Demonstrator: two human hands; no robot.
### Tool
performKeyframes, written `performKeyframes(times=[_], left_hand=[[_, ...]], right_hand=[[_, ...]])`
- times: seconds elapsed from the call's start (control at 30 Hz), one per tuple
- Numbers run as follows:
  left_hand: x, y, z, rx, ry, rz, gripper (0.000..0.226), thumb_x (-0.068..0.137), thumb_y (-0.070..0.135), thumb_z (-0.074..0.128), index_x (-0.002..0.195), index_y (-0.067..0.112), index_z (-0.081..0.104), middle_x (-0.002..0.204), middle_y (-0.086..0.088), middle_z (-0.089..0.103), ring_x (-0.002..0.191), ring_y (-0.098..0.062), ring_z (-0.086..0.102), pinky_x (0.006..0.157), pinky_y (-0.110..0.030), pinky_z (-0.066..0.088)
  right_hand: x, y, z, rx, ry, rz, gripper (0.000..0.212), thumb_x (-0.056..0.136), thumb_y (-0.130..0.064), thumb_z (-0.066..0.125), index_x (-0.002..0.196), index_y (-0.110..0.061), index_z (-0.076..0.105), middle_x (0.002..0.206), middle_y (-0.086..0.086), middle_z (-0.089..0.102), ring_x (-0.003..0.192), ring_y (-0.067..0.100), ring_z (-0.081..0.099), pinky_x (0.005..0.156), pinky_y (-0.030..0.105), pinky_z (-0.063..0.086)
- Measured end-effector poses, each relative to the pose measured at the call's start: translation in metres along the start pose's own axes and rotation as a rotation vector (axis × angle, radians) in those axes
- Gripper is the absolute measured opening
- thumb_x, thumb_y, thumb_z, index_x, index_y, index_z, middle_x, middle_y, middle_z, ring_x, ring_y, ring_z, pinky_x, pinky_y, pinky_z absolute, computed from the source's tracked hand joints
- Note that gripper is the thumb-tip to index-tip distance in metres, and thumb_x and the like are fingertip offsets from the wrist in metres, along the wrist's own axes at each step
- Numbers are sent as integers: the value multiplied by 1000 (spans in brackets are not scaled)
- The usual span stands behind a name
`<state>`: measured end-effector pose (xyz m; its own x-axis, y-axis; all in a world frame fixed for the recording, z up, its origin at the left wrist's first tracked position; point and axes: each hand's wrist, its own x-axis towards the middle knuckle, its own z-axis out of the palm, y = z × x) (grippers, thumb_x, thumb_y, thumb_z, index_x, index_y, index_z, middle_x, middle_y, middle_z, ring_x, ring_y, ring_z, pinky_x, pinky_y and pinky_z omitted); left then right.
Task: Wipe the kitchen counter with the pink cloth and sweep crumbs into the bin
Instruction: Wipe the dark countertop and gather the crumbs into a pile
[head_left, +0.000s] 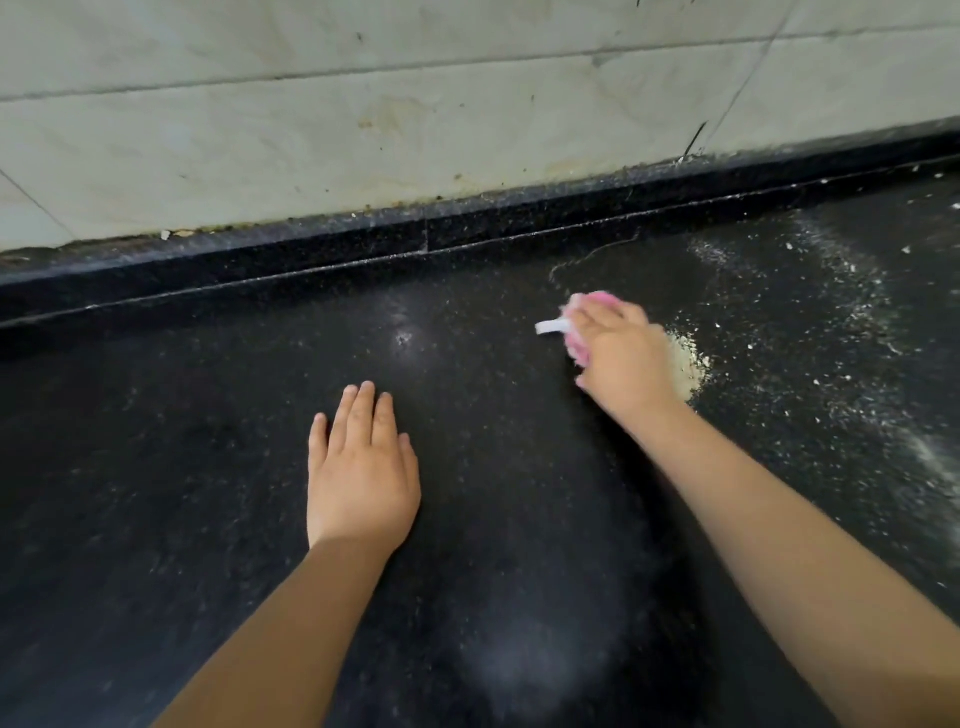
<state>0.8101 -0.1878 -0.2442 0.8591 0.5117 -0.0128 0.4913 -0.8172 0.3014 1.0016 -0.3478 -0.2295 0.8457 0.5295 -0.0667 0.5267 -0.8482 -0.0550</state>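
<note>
Left hand (361, 478) flat on black counter (156, 467), fingers straight, holding nothing. Right hand (621, 353) further out, fingers curled round bunched pink cloth (579, 332). Step looks like wiping: crumb pile (685, 364) touches hand's right side. Next move likely gathers scattered crumbs (831, 322) toward pile. Bin not in view. Raised back ledge (363, 244) and tiled wall (363, 130) bound far edge.

Polished black speckled stone for the counter (208, 467), glossy enough to throw back soft light patches, dulled toward the right under a film of pale powder and loose crumbs (685, 364). Same dark speckled stone along the raised back ledge (311, 249). Pale glazed wall tiles (260, 145), smooth, stained and flecked, with dark grout lines. Soft, fluffy fabric in the pink cloth (576, 351), with a smooth white tag.
</note>
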Motion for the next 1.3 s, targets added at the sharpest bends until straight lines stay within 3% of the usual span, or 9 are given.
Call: performKeyframes(times=[0.17,0.37,0.5,0.73,0.83,0.93,1.07,1.17,1.3], left_hand=[[1,3,-2,11,24,-1,47,95,21,27,135,0,37,146,-14,32,138,-24,21,111,-40,8],[1,3,-4,14,-5,-14,49,96,23,26,142,6,23,152,-7,16,141,-17,5,113,-34,-3],[1,5,-4,28,-8,-25,49,96,23,28,142,6,25,152,-7,18,141,-18,7,113,-35,-2],[0,3,-4,31,-34,-27,49,96,24,25,143,7,22,153,-6,15,141,-17,5,113,-34,-3],[0,3,-4,22,-35,-30,49,96,23,27,142,6,24,152,-7,18,141,-18,7,113,-35,-1],[1,3,-3,9,-23,-27,48,95,21,30,140,4,28,150,-10,22,141,-20,11,113,-38,2],[2,2,-2,12,-20,-21,48,94,20,34,138,2,32,149,-12,26,140,-22,15,113,-40,5],[1,2,-3,13,-22,-23,51,94,28,36,138,2,32,149,-12,25,140,-21,13,112,-39,3],[0,3,-3,44,-30,-11,60,93,41,35,139,3,30,150,-11,23,140,-20,11,113,-38,3]], right_hand=[[-2,46,-11,47,144,217,43,69,-8,70,111,-12,59,126,3,53,112,33,41,84,41,41],[-64,-44,6,144,325,-257,84,27,-11,84,108,-12,65,110,0,65,95,29,60,62,33,48],[-71,-41,22,124,278,-297,82,33,-8,81,113,-12,63,117,0,62,104,19,42,62,34,46],[-26,61,4,63,162,105,56,57,-1,77,110,-10,62,121,5,58,111,36,48,86,41,43],[-47,29,-7,173,220,13,67,48,0,80,112,-9,62,120,9,59,108,37,50,86,46,45],[-94,-33,-9,241,273,-222,90,26,-10,83,113,-13,61,118,4,61,108,28,51,70,42,53],[-124,-92,9,299,195,-361,79,34,-18,85,110,-16,64,118,-3,61,111,16,44,64,28,47],[-122,-91,17,279,223,-360,69,38,-18,85,105,-20,67,118,-6,62,110,17,45,62,28,46],[-118,-26,18,208,242,-297,83,26,-15,84,107,-20,65,115,-5,64,107,18,43,61,35,53]])
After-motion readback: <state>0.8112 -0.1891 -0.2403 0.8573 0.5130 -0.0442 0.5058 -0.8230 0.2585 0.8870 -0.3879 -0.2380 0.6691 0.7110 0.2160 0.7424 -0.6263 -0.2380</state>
